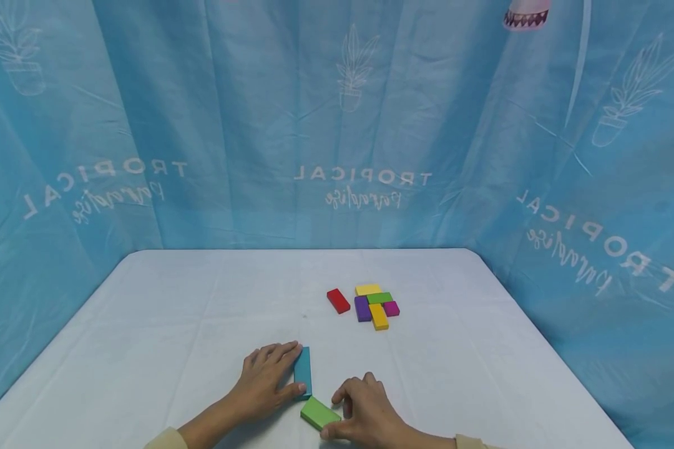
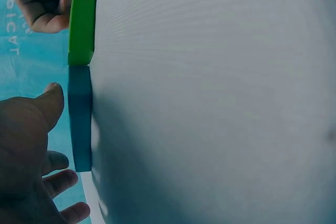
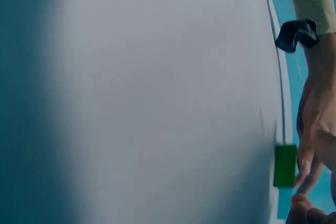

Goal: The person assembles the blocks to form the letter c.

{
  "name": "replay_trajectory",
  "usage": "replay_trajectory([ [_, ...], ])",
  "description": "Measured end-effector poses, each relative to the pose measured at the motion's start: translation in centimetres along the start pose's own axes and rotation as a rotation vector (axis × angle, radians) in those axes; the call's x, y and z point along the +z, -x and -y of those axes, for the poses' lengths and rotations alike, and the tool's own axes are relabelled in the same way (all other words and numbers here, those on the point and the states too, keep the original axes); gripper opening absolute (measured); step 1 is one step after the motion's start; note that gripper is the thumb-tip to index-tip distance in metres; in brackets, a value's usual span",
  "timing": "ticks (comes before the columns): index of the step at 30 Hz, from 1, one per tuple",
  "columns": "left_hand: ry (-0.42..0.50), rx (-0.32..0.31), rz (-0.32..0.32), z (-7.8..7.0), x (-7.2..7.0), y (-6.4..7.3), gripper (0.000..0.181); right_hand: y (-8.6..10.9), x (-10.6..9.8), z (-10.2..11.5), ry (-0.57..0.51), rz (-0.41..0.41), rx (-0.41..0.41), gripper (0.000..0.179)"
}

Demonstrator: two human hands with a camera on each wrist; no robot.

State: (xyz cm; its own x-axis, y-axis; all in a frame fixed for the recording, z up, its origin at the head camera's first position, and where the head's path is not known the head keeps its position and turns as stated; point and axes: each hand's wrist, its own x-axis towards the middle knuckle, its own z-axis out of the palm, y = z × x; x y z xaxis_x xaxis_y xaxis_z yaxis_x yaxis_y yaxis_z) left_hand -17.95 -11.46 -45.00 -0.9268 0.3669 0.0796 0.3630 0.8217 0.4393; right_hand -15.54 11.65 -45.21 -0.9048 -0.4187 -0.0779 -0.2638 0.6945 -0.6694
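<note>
My left hand [image 1: 264, 381] lies beside a blue block [image 1: 302, 373], fingers spread, with fingertips at its far end and the thumb at its near end. In the left wrist view, the thumb and fingers of that hand stand slightly off the blue block [image 2: 80, 119]. A green block [image 1: 319, 413] lies at an angle, its corner meeting the blue block's near end. My right hand [image 1: 369, 410] is at the green block's right end, thumb at the near corner and bent index finger above the far side. The right wrist view has the green block [image 3: 285, 166] between spread thumb and finger.
Farther back on the white table [image 1: 230, 287] is a flat cluster of blocks: yellow [image 1: 367, 290], green [image 1: 379, 299], purple [image 1: 362, 308], orange-yellow [image 1: 379, 317] and magenta [image 1: 391, 308]. A red block [image 1: 339, 300] lies left of it. Blue printed curtains [image 1: 258, 125] surround the table.
</note>
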Motion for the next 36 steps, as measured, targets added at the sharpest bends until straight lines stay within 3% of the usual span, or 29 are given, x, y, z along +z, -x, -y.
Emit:
replay_trajectory([
  [11, 0.004, 0.069, -0.137, 0.0, -0.7, -0.5, 0.049, -2.0, -2.8, 0.2, -0.055, -0.153, 0.003, 0.040],
  [18, 0.017, 0.026, -0.153, -0.2, -0.7, -0.8, 0.044, -4.6, -4.1, -0.8, -0.023, -0.270, -0.006, 0.041],
  [24, 0.021, 0.031, -0.167, 0.0, -0.4, -0.8, 0.044, -7.3, -5.1, -1.8, 0.017, -0.398, -0.027, 0.042],
  [36, -0.011, 0.042, -0.159, 0.1, 0.1, -0.7, 0.042, -12.5, -6.4, -2.7, 0.167, -0.528, -0.085, 0.046],
])
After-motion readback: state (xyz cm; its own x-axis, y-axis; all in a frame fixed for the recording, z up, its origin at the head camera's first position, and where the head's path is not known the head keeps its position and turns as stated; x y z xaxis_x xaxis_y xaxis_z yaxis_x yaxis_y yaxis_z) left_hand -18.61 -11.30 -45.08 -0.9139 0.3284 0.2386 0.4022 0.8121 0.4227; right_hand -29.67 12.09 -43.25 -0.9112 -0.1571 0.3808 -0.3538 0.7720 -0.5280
